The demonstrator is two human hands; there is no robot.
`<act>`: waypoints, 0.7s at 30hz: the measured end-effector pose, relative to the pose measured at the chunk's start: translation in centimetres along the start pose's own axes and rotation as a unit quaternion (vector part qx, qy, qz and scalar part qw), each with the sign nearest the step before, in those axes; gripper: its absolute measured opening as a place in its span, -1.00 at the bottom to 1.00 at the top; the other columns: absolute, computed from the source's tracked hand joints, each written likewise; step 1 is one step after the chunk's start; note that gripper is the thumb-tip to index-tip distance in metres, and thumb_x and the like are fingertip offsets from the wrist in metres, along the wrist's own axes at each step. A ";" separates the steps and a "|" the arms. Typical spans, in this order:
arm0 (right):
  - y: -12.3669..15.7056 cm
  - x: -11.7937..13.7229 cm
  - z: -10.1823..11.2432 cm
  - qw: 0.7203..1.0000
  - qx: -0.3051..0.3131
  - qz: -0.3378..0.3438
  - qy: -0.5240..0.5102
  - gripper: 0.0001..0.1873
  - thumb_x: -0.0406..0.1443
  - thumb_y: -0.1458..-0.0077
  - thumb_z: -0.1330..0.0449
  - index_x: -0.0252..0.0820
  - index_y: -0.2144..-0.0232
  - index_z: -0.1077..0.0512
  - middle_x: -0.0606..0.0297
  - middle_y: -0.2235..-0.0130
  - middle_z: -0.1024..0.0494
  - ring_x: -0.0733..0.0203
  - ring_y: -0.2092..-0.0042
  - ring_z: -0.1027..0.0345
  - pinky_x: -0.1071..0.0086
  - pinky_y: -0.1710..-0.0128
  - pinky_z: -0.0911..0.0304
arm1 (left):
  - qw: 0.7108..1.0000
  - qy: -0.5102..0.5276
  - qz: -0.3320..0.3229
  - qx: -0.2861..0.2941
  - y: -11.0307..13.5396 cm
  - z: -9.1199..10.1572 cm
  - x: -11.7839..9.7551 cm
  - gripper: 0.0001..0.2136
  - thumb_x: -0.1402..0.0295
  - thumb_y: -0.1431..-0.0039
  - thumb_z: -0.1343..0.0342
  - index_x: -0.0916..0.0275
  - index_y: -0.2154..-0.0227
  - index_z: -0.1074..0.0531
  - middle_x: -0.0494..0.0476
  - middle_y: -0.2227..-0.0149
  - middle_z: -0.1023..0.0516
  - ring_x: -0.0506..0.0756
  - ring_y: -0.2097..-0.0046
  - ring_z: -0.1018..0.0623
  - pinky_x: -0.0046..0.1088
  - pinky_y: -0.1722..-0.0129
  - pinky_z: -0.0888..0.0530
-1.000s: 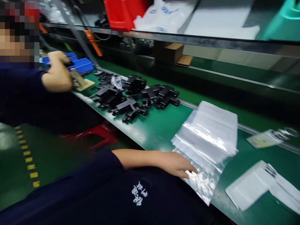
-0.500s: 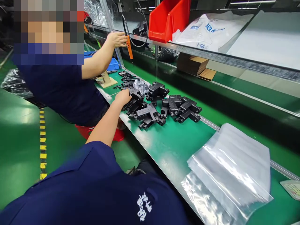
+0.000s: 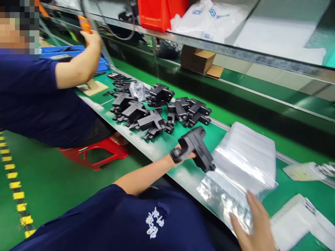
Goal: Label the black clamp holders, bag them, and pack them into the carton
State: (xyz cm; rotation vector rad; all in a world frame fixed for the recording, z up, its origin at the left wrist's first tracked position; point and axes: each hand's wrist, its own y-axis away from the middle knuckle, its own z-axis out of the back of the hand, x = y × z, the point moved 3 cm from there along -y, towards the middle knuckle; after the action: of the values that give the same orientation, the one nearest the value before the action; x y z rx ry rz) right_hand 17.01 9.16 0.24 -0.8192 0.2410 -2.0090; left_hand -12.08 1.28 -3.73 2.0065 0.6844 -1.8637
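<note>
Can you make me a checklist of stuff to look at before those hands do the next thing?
1. Left hand has hold of a black part: ok, the part is up off the table.
2. Left-hand grip easy to see: not ok, the part hides most of the fingers.
3. Right hand free: ok, thumb and fingers are apart and nothing shows between them that it is holding.
4. Right hand touching the clear bags: cannot tell, it is at their near end.
5. Co-worker's hand out of the way: ok, it is over by the orange tool.
</note>
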 end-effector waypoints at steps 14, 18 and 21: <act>4.5 -1.4 2.4 0.993 0.066 -0.060 0.075 -0.43 -0.16 -0.22 -0.18 -0.01 -0.26 -0.24 0.04 -0.02 -0.50 -0.07 0.06 -0.44 0.11 0.16 -0.46 | 0.924 -0.001 0.184 0.334 1.8 -11.6 0.6 -0.35 -0.11 0.04 -0.26 0.30 0.02 -0.43 0.23 0.10 -0.55 0.26 0.05 -0.52 -0.29 0.08 -0.46; 5.7 -4.0 3.3 0.944 -0.060 -0.279 -0.168 -0.37 0.17 -0.21 0.00 -0.16 -0.03 -0.42 0.10 0.21 -0.55 0.08 0.23 -0.46 0.23 0.30 -0.44 | 0.956 -0.067 0.121 0.260 2.4 -12.5 0.6 -0.39 -0.17 -0.07 -0.10 0.29 0.05 -0.40 0.20 0.14 -0.51 0.22 0.10 -0.49 -0.32 0.11 -0.44; 6.5 -5.6 1.5 0.807 -0.053 -0.443 -0.387 -0.37 0.23 -0.17 0.03 -0.18 0.27 -0.45 0.44 0.65 -0.26 0.34 0.65 -0.09 0.46 0.65 -0.11 | 0.946 -0.145 0.044 0.286 2.8 -12.5 -0.2 -0.34 -0.20 0.01 -0.13 0.27 0.03 -0.36 0.15 0.19 -0.49 0.19 0.16 -0.48 -0.34 0.15 -0.42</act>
State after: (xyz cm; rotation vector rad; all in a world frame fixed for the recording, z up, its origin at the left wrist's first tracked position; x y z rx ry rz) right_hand 24.44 10.34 -4.22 -2.0115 -0.6271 -2.2476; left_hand -0.10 5.62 -2.51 1.9496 -0.0424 -2.4302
